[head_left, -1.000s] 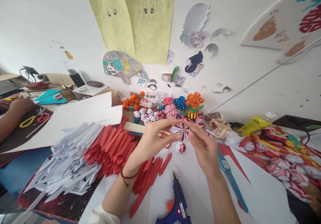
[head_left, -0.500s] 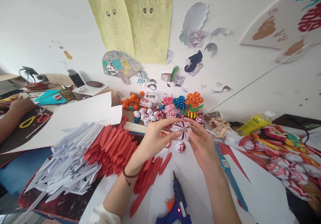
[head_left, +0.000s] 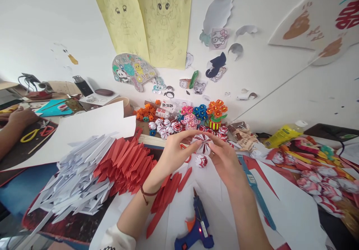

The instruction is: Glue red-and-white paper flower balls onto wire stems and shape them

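Note:
Between my two hands is a round red-and-white paper flower (head_left: 202,145), its pleats fanning out from the middle. My left hand (head_left: 182,147) grips its left side, thumb on the front and fingers over the top. On the right edge, my right hand (head_left: 226,154) closes with its thumb and fingers. Just below them a smaller red-and-white paper ball (head_left: 201,161) sits on white paper. A blue hot glue gun (head_left: 196,220) with a lit red light lies nearer to me. Beside my left forearm are loose red folded strips (head_left: 166,197).
Piles of white folded strips (head_left: 75,179) and red folded strips (head_left: 125,164) lie at left. Finished paper flowers (head_left: 165,127) stand along the wall. At right are a blue watch (head_left: 258,192) and a yellow bottle (head_left: 286,134). Another person's hand (head_left: 22,117) rests at far left.
My left thumb has shifted up over the front of the paper flower, and the flower has turned slightly. The view has moved a little; other things lie as before.

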